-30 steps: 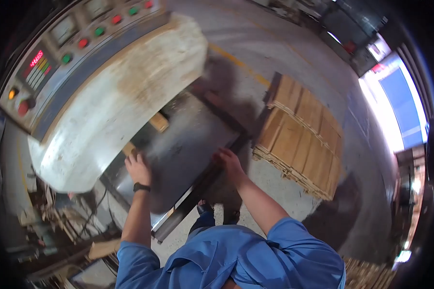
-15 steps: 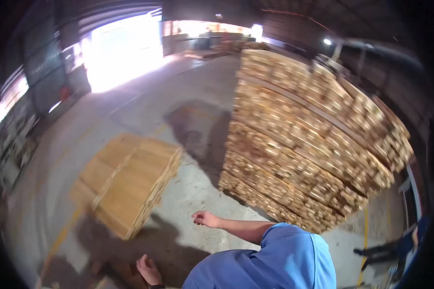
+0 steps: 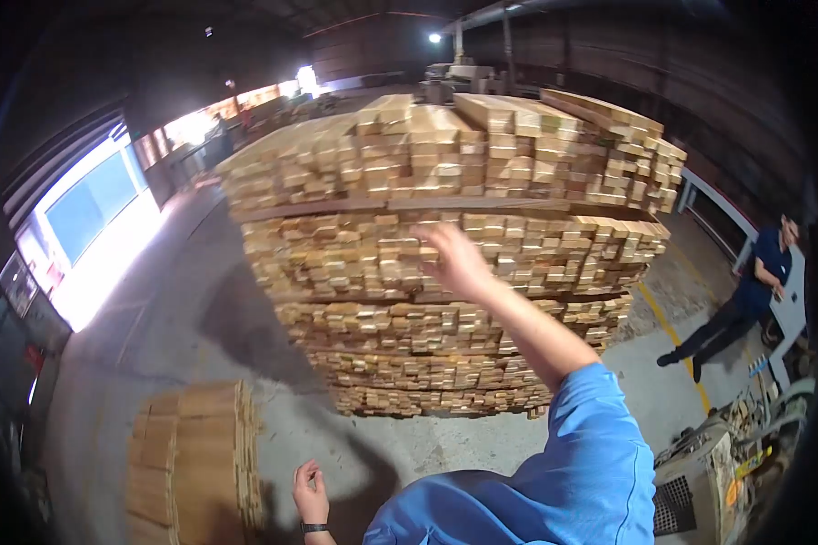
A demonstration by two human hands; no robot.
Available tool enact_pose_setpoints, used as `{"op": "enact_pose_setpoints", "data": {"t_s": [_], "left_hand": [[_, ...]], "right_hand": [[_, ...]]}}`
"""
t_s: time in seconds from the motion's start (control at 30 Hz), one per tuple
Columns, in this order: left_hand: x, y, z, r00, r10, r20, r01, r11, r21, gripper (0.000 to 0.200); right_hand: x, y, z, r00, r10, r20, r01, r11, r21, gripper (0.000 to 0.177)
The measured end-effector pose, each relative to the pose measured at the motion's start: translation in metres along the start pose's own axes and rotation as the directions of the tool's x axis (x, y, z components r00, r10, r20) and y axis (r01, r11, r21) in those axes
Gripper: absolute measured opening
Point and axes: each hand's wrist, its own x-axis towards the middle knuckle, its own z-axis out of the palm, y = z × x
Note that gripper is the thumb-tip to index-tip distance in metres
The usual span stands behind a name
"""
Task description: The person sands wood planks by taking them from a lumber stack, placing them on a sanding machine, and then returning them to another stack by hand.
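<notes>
Timber stack [image 3: 536, 250] from the centre up to 12 o'clock: sawn battens in tan and brown, square-cut ends outward in tight rows, tiers divided by flat wooden strips [image 3: 327, 209]; top course uneven, with blocky raised lengths. Right hand [image 3: 454, 261] near the centre, in front of the end grain, blurred; fingers extended and loosely spread; contact with the wood impossible to tell. Left hand [image 3: 310, 491] toward 7 o'clock, above grey, smooth floor [image 3: 427, 445]: fingers relaxed, slightly curled, clear of the palm; dark watch [image 3: 314, 527] around the wrist. Nearest to it, toward 8 o'clock, panel stack [image 3: 177, 454]: thin, flat, honey-brown boards in layers, with straight seams and ragged edges. Soft, creased blue sleeve [image 3: 595, 436] between 4 and 5 o'clock. At 3 o'clock, a person [image 3: 762, 277] in dark clothes; at 9 o'clock, a bright rectangular doorway [image 3: 91, 209].
</notes>
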Motion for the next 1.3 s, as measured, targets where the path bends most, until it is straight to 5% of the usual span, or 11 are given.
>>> {"op": "enact_pose_setpoints", "data": {"t_s": [0.1, 0.2, 0.27, 0.37, 0.47, 0.73, 1.0, 1.1, 1.3], "left_hand": [[0.043, 0.014, 0.015, 0.999, 0.032, 0.043, -0.032, 0.999, -0.005, 0.027], [0.08, 0.005, 0.029, 0.992, 0.075, 0.097, -0.072, 0.997, -0.039, 0.026], [0.105, -0.003, 0.04, 0.986, 0.07, 0.149, -0.062, 0.996, -0.056, 0.026], [0.146, -0.003, 0.049, 0.97, 0.113, 0.216, -0.098, 0.992, -0.079, 0.024], [0.189, 0.007, 0.06, 0.953, 0.136, 0.27, -0.112, 0.988, -0.103, 0.023], [0.266, 0.044, 0.096, 0.838, 0.311, 0.449, -0.271, 0.95, -0.152, 0.018], [0.291, 0.114, 0.139, 0.718, 0.515, 0.469, -0.417, 0.857, -0.303, 0.02], [0.299, 0.153, 0.152, 0.666, 0.568, 0.484, -0.44, 0.823, -0.359, 0.02], [0.3, 0.213, 0.178, 0.596, 0.633, 0.494, -0.495, 0.774, -0.395, 0.021]], "right_hand": [[0.05, 0.041, -0.076, 0.972, 0.003, -0.236, -0.102, 0.907, -0.409, 0.075], [0.075, 0.105, -0.116, 0.853, 0.064, -0.518, -0.385, 0.746, -0.543, 0.085], [0.089, 0.132, -0.136, 0.838, 0.158, -0.522, -0.469, 0.698, -0.541, 0.086], [0.103, 0.139, -0.161, 0.951, 0.26, -0.169, -0.298, 0.616, -0.729, 0.069], [0.108, 0.146, -0.179, 0.987, 0.16, 0.026, -0.06, 0.511, -0.858, 0.062], [0.128, 0.156, -0.194, 0.941, 0.3, 0.155, -0.04, 0.555, -0.831, 0.07], [0.139, 0.148, -0.202, 0.906, 0.381, 0.187, -0.082, 0.588, -0.805, 0.073], [0.141, 0.148, -0.206, 0.921, 0.333, 0.203, -0.045, 0.607, -0.794, 0.059], [0.154, 0.156, -0.211, 0.864, 0.45, 0.224, -0.083, 0.568, -0.819, 0.056]]}}
